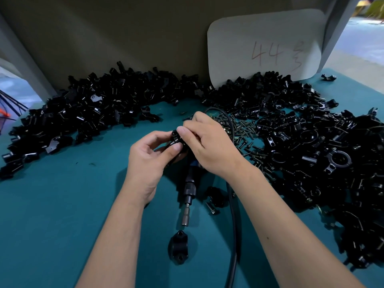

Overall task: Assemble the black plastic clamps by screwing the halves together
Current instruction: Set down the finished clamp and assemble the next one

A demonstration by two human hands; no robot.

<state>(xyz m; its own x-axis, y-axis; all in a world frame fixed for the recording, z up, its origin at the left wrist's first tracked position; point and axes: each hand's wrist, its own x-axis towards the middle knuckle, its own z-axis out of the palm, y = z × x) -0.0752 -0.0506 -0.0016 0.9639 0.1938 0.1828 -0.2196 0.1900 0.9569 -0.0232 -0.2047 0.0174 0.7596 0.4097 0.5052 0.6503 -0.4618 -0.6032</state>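
Note:
A black plastic clamp (175,138) is held between both hands above the teal table (62,204). My left hand (148,157) grips it from the left, thumb and fingers curled round it. My right hand (207,144) pinches its top from the right; most of the clamp is hidden by the fingers. An electric screwdriver (188,196) lies on the table below the hands, bit pointing toward me. A single clamp half (178,247) lies just in front of the bit. Another clamp piece (215,197) and a loose screw (211,208) lie right of the driver.
A heap of black clamp halves (83,109) curves along the back left. A larger heap of clamp parts (322,152) fills the right side. Several loose screws (243,132) lie beside my right hand. The driver's black cable (233,225) runs toward me. A white card (266,46) leans on the back panel.

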